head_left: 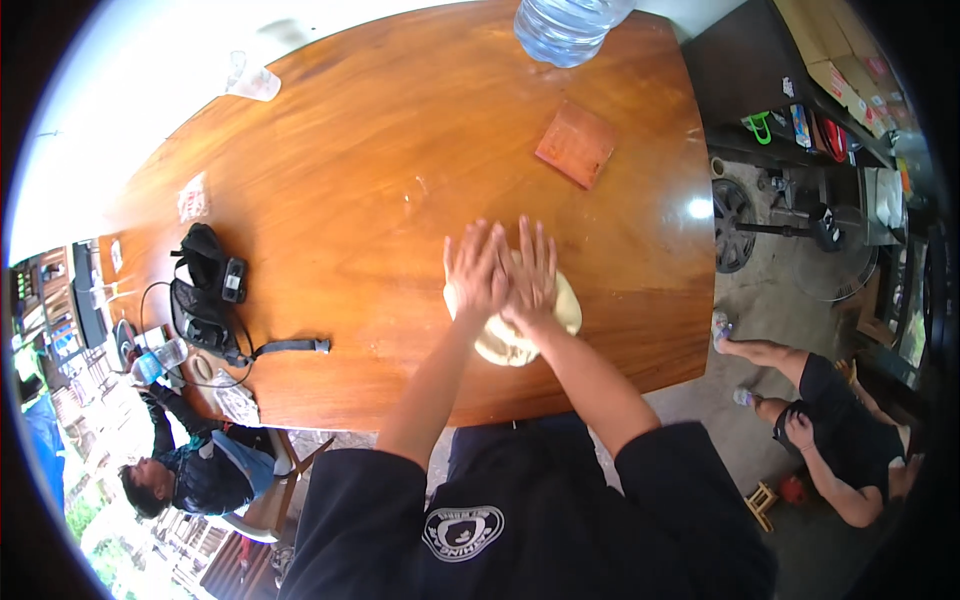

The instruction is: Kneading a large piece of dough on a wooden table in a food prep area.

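Note:
A pale, rounded slab of dough (509,346) lies on the polished wooden table (380,210), near the edge in front of me. Both palms press on its top. My left hand (477,268) lies flat with the fingers stretched toward the far side. Beside it, my right hand (529,275) is also flat, its fingers spread, and the two hands meet or overlap at the thumbs. Much of the dough's middle is hidden under them, while its rim shows on both sides and toward me.
Beyond the dough lies a reddish square block (577,145), with a large clear water bottle (568,30) behind it. A black strapped bag (205,310) and a plastic cup (254,80) are on the left. One person (215,465) sits at left; another (830,420) is at right.

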`<state>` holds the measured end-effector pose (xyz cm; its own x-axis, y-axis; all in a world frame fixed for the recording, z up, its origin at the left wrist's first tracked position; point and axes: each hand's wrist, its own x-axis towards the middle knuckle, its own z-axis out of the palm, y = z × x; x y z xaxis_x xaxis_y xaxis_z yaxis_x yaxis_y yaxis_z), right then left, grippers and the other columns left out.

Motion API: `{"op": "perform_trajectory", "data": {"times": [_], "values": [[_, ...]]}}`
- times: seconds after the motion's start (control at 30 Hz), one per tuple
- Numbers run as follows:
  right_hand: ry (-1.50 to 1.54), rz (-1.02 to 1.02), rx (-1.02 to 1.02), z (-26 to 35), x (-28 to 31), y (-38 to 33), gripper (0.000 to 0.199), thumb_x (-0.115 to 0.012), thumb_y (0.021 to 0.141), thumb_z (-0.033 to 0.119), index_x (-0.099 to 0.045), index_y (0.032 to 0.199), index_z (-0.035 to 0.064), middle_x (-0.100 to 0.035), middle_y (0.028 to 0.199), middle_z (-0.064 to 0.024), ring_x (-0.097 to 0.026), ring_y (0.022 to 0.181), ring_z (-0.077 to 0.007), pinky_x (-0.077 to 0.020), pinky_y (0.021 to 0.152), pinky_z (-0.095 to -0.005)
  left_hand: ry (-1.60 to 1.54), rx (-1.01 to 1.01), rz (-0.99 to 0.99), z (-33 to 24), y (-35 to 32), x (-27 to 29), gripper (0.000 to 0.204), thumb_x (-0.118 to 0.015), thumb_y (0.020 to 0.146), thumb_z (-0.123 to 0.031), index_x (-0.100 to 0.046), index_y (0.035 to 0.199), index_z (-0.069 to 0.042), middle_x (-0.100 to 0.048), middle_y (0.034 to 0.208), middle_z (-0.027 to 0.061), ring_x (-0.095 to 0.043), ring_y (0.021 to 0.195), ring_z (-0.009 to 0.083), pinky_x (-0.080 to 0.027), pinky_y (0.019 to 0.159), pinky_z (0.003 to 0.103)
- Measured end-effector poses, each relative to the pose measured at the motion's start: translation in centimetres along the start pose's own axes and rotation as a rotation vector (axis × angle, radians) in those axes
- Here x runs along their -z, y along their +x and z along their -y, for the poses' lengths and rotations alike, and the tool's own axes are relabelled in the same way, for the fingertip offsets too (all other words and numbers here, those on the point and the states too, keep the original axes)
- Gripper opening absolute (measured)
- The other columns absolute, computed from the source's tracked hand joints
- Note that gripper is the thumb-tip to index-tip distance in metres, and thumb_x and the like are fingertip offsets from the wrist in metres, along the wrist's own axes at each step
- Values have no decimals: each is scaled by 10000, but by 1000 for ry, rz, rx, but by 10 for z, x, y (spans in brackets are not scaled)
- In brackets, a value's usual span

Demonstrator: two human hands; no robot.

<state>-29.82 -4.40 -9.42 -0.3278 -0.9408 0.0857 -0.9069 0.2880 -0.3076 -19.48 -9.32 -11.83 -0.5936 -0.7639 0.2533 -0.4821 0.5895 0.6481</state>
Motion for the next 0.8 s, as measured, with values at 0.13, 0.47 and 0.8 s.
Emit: {"op": "perform_trajectory", "data": {"times": [0.13,0.47,0.8], "values": [[220,31,46,4,-13,51,510,-439,989,357,-492,1465,183,-236,1622,-177,-189,1500,-392,-101,1213,-539,117,394,-81,13,35,5,602,-302,1005,-495,-460,1485,-169,-287,1602,159,-234,1487,362,-78,1206,558],[1192,-161,-411,-98,4,-69,415,-431,1046,271,-594,1322,8,-554,1428,-129,-469,1363,-246,-329,1146,-361,21,848,264,-89,-84,55,646,-495,952,-589,-546,1316,-57,-602,1257,274,-595,1133,454,-469,941,549],[213,-212,159,50,21,-147,542,-510,960,375,-567,1291,-50,-574,1346,-235,-529,1264,-390,-393,1086,-468,-985,794,-98,-41,-237,30,471,-583,986,-404,-584,1245,-11,-621,1013,111,-641,834,253,-533,739,383]]}}
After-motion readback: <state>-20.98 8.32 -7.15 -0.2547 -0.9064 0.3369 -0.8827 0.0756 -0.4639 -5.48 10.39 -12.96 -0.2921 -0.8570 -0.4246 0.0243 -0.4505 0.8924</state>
